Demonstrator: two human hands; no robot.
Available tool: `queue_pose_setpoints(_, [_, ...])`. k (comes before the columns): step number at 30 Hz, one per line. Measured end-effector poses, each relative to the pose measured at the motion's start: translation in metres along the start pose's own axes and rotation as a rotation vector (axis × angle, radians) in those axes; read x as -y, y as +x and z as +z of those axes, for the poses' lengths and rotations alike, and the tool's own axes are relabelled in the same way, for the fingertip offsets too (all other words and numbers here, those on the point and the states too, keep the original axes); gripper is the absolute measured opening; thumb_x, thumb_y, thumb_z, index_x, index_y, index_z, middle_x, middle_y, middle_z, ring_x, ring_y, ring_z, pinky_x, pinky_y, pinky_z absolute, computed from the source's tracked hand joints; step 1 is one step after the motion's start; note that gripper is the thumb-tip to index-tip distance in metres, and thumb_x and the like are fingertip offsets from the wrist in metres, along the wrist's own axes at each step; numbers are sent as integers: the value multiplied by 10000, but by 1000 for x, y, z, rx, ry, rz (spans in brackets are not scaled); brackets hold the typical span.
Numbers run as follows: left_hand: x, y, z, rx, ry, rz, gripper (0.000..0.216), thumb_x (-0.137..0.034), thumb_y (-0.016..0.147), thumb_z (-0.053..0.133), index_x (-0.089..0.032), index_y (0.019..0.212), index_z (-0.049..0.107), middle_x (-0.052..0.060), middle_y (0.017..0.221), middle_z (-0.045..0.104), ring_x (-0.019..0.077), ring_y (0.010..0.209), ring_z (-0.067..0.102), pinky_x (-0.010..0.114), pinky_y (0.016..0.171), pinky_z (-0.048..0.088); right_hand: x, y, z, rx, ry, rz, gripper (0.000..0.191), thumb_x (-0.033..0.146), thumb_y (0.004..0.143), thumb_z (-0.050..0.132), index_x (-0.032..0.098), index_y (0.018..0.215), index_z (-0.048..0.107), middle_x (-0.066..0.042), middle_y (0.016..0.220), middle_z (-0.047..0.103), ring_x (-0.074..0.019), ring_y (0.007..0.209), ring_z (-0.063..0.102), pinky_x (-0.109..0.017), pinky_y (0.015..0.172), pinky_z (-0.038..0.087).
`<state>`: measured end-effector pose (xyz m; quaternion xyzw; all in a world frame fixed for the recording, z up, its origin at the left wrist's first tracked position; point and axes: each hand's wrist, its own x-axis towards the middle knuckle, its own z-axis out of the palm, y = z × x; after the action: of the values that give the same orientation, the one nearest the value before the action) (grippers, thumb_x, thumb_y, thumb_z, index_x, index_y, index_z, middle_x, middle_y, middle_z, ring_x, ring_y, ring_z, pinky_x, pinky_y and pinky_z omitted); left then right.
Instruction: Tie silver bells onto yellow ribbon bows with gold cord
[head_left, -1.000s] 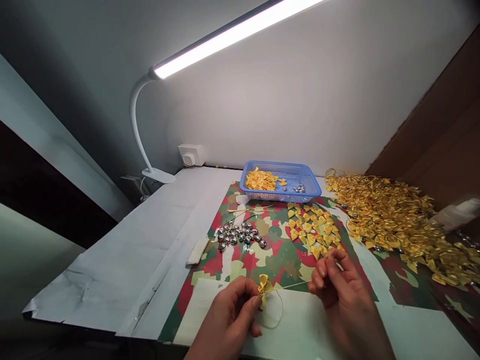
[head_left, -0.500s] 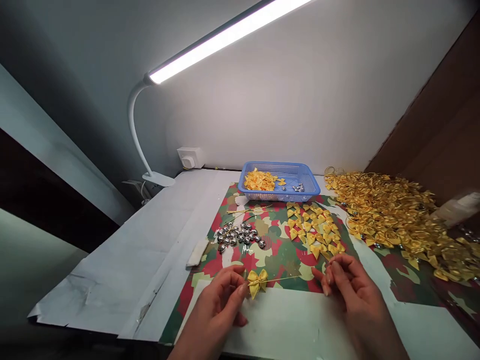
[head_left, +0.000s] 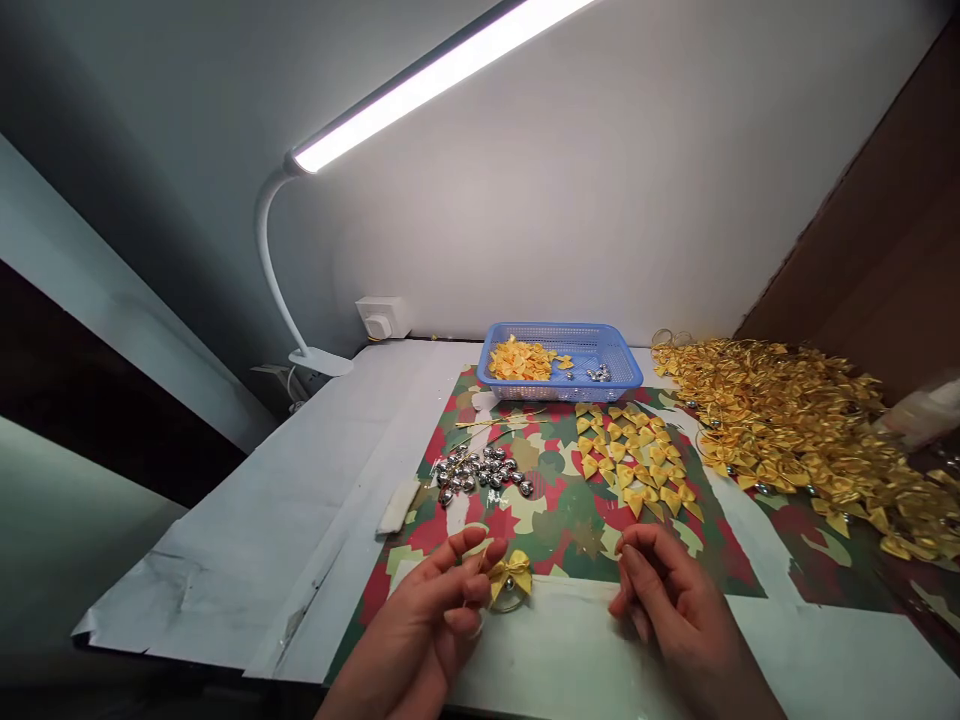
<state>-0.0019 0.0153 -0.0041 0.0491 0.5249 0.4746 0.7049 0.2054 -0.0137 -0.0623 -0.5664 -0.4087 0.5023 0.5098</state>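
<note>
Your left hand (head_left: 431, 610) curls beside the bow (head_left: 520, 571), its hold unclear; your right hand (head_left: 675, 602) pinches thumb to forefinger, anything between hidden

Holds a bow (head_left: 519, 572) in the left hand (head_left: 424, 630); pinches with the right hand (head_left: 679, 612), well apart; has bells (head_left: 486, 470), basket (head_left: 559, 391) beyond.
</note>
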Motion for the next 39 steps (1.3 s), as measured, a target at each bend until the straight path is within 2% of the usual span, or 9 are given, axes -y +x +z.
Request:
queue_pose_setpoints(3, [-5, 4, -3, -4, -98, -1, 286, 98, 898, 467, -20, 1141, 561, 132, 925, 664, 32, 462, 580, 103, 344, 427, -1, -2, -10, -37, -245, -53, 387, 586, 936, 478, 229, 834, 589, 43, 627, 493, -116, 533, 441, -204, 486, 371])
queue_pose_setpoints(11, [-15, 10, -14, -43, -67, 136, 203, 46, 890, 534, -72, 987, 667, 159, 1050, 706, 42, 483, 585, 142, 382, 478, -5, -6, -24, -117, -579, -338, 266, 413, 986, 416, 258, 845, 580, 46, 617, 546, -154, 531, 505, -228, 540, 402])
queue_pose_setpoints(13, [-16, 13, -21, -18, 113, 212, 230, 0, 838, 635, -118, 1013, 725, 149, 1130, 738, 100, 639, 689, 163, 505, 563, -6, -7, -24, -100, -601, -362, 266, 392, 995, 405, 257, 841, 574, 52, 604, 534, -149, 510, 497, -225, 521, 393])
queue_pose_setpoints(15, [-16, 17, -28, 60, 465, 369, 268, -111, 759, 744, -190, 1013, 780, 120, 1251, 733, 233, 1008, 720, 263, 777, 618, -7, -7, -24, -63, -607, -376, 271, 383, 1000, 397, 252, 833, 567, 56, 594, 511, -144, 495, 479, -224, 503, 381])
queue_pose_setpoints(17, [-13, 23, -34, 140, 858, 564, 319, -194, 707, 770, -251, 1019, 805, 80, 1354, 687, 342, 1316, 542, 426, 1049, 498, -6, -8, -23, -26, -598, -376, 277, 386, 1002, 394, 248, 831, 563, 57, 592, 497, -142, 494, 476, -225, 502, 378])
queue_pose_setpoints(19, [-10, 27, -36, 151, 1156, 738, 378, -209, 718, 738, -291, 1083, 787, 52, 1387, 659, 365, 1394, 449, 532, 1137, 378, -4, -9, -22, 0, -581, -366, 292, 399, 1003, 388, 244, 824, 560, 52, 600, 494, -143, 505, 483, -229, 511, 382])
queue_pose_setpoints(24, [-4, 34, -28, 75, 1465, 1088, 234, -228, 859, 650, -251, 1052, 780, 97, 1234, 756, 334, 1199, 658, 508, 1016, 528, 1, -12, -20, 45, -531, -317, 332, 440, 994, 397, 247, 788, 571, 39, 608, 500, -145, 518, 473, -238, 526, 382])
queue_pose_setpoints(29, [-2, 41, -25, 120, 1545, 1194, 252, -153, 898, 583, -225, 1014, 795, 143, 1194, 765, 351, 1100, 707, 561, 988, 534, 2, -16, -19, 14, -498, -301, 328, 442, 976, 438, 249, 755, 584, 31, 622, 530, -142, 517, 462, -236, 513, 370])
queue_pose_setpoints(39, [-7, 51, -50, 248, 1803, 1424, 469, -40, 928, 446, -295, 1258, 662, 130, 1396, 524, 342, 1297, 467, 560, 993, 506, 5, -10, -22, 38, -437, -246, 336, 452, 972, 416, 237, 768, 574, 43, 599, 476, -141, 548, 463, -241, 545, 347])
